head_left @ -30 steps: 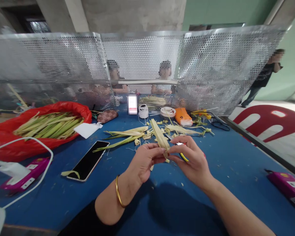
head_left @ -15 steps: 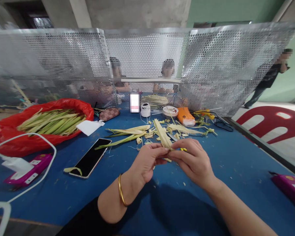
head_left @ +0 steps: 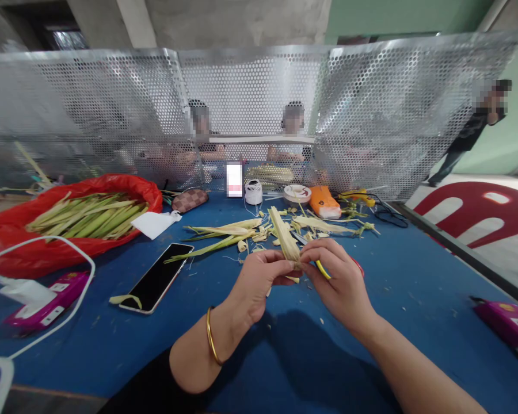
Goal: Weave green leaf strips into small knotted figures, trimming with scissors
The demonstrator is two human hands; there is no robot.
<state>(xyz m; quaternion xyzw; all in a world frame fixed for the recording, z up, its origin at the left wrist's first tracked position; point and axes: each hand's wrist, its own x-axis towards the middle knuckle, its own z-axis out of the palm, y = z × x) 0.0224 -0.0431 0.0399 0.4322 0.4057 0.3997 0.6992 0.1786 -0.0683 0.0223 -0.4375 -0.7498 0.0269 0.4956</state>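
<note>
Fingers of the left hand (head_left: 251, 284) are closed in a pinch around the lower end of a flattened, pale corn husk bundle (head_left: 284, 233), which tilts up and leftward at the centre of the frame. Thumb and forefinger of the right hand (head_left: 345, 290) meet at that same end, pinching its right edge; whether they also grip a thread is too small to tell. A gold bangle (head_left: 211, 336) circles the left wrist.

Partly hidden behind the right hand, scissors (head_left: 323, 269) with yellow-and-red handles lie on the blue table (head_left: 125, 359). Loose husk strips (head_left: 228, 231) and scraps spread around the middle of the frame, just beyond the hands. Left of centre lies a dark-screened smartphone (head_left: 157, 280), a curled husk piece (head_left: 127, 300) across its near end. At the left, a red plastic bag (head_left: 17, 261) stands open, filled with green and straw-coloured husks (head_left: 90, 217). Past the scraps stand a white thread spool (head_left: 253, 194) and, further right, an orange tissue pack (head_left: 323, 201).
</note>
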